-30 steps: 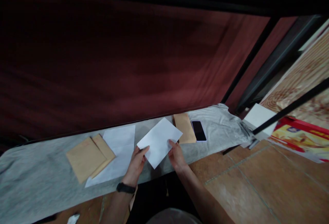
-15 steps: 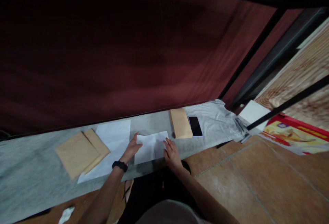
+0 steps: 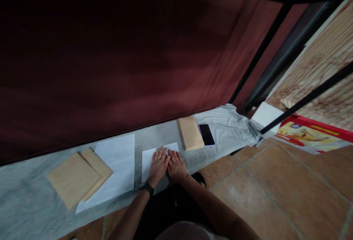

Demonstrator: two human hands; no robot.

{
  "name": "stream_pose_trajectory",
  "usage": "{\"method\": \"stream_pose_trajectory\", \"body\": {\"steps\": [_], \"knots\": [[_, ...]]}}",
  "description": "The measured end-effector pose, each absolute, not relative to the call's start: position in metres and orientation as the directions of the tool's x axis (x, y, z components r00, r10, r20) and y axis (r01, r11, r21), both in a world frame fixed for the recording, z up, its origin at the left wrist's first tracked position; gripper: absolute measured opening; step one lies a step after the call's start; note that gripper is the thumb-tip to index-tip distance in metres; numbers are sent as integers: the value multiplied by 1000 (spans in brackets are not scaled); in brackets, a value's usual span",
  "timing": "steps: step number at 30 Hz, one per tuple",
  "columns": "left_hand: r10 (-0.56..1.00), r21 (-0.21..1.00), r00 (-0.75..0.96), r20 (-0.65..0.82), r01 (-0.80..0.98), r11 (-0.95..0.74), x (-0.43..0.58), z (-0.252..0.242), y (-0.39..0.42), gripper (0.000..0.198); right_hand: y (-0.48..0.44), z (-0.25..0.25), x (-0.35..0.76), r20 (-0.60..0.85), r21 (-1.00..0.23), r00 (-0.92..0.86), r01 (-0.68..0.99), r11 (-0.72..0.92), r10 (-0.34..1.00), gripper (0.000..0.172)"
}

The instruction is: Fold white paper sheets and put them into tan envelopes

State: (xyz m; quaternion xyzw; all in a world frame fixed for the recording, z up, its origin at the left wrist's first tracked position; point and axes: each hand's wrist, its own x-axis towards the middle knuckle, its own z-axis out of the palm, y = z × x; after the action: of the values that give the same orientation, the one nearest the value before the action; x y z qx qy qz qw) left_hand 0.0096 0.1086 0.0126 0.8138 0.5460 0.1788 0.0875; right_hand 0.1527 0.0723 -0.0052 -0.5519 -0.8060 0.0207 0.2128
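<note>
A small white sheet of paper [image 3: 147,163] lies on the grey cloth. Flat on top of it is my left hand [image 3: 158,164], its fingers stretched out, with a dark band on the wrist. Right beside it, my right hand [image 3: 177,165] also lies flat with fingers extended, over the sheet's right part. Both hands cover much of the paper. To the left, a larger white sheet [image 3: 121,159] sits partly under two brown paper packets [image 3: 74,180]. Another brown packet [image 3: 191,133] rests to the right of my hands, beside a phone [image 3: 206,135].
The narrow surface under a grey cloth [image 3: 24,185] runs along a dark red wall [image 3: 124,67]. At the right are black metal bars [image 3: 260,52], a white panel [image 3: 267,118] and a red and yellow box [image 3: 309,134] above the tiled floor [image 3: 270,177].
Both hands have moved inward from the sheet's side edges and now lie flat next to each other on it. The small sheet lies flatter. The camera view has shifted slightly.
</note>
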Motion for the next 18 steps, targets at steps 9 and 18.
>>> {"method": "stream_pose_trajectory", "body": {"steps": [9, 18], "knots": [[921, 282, 312, 235, 884, -372, -23, 1, 105, 61, 59, -3, 168, 361, -366, -193, 871, 329, 912, 60], [953, 236, 200, 229, 938, -254, -24, 6, 58, 57, 48, 2, 180, 353, -496, -169, 800, 337, 920, 61]]}}
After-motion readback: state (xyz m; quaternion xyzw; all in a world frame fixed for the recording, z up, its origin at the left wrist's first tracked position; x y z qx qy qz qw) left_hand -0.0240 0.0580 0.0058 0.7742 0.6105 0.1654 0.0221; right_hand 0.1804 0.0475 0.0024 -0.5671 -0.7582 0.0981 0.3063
